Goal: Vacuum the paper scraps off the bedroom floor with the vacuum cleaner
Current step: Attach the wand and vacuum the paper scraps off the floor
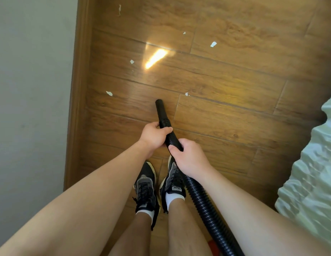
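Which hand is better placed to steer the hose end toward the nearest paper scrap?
Probably the left hand: it grips the hose closest to its open end, near the scrap. The right hand holds farther back.

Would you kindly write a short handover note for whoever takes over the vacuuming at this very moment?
Left hand grips the hose just behind the nozzle; right hand grips it further back.
The nozzle points at the floor ahead of the shoes.
Six paper scraps lie ahead, the nearest two either side of the nozzle tip, untouched.
Left to do: vacuum all six.
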